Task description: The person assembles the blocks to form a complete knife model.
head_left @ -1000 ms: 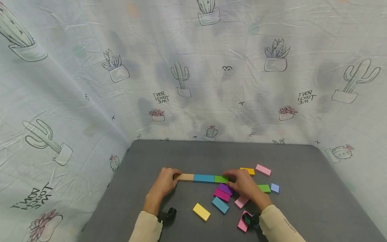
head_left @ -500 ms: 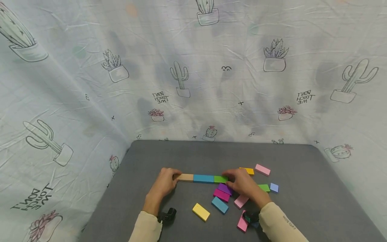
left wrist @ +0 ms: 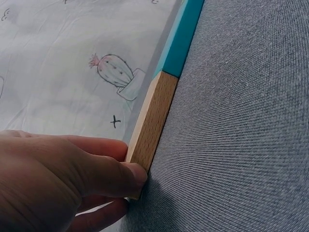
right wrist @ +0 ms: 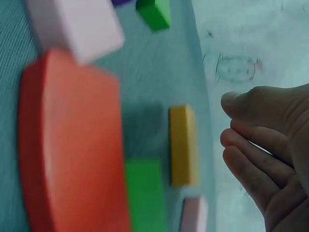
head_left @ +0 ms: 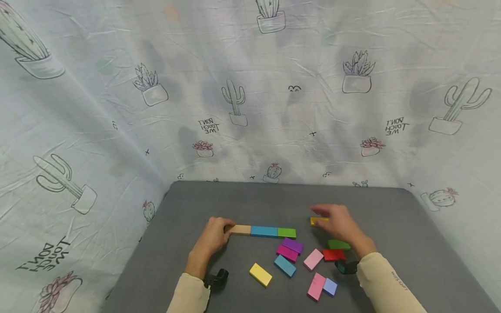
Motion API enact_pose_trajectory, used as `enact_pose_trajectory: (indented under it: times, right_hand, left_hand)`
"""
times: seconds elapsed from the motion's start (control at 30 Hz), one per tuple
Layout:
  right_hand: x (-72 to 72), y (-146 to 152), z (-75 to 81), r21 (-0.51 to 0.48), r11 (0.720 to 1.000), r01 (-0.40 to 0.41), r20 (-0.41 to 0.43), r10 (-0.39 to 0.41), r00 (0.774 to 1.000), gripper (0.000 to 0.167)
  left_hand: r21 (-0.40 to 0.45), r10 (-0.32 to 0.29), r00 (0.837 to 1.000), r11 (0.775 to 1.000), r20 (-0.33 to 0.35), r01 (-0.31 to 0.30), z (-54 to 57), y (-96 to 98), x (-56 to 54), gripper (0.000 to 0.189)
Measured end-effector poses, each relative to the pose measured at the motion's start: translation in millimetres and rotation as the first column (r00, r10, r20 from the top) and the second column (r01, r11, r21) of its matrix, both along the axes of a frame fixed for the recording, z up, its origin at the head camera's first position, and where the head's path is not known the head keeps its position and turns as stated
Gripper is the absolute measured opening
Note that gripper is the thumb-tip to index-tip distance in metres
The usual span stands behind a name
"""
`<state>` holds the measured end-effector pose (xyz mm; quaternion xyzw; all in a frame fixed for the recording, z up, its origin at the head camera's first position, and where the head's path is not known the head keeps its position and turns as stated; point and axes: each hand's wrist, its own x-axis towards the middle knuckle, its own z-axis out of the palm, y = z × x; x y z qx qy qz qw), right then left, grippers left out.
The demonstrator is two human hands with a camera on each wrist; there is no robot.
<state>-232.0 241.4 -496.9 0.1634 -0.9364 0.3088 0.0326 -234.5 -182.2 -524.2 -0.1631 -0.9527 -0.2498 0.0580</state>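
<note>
Green block [head_left: 287, 232] uncovered, right hand [head_left: 338, 222] (moved off)

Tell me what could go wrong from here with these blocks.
The left hand pinches the wooden block, so a small twist might push the adjoining blue block out of line. The purple block lies close to the row's green end block and could obstruct another piece laid there. The right hand, near the orange-yellow block, might brush the red block if it draws back.
</note>
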Motion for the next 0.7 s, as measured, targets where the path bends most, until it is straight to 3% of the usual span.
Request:
enact_pose_trajectory:
  times: [0.4,0.7]
  right_hand:
    - [8.1,31,-16.9,-0.004,0.997,0.073,0.094,-0.072,0.993,0.040]
    - [7.4,33,-24.4,0.004,0.999,0.044,0.066,-0.044,0.997,0.036]
  left_hand:
    - [0.014,0.017,1.000,1.000,0.007,-0.017,0.5,-0.9,0.9,0.025]
    - [0.013,0.027,0.999,1.000,0.029,-0.027,0.6,0.3,3.2,0.025]
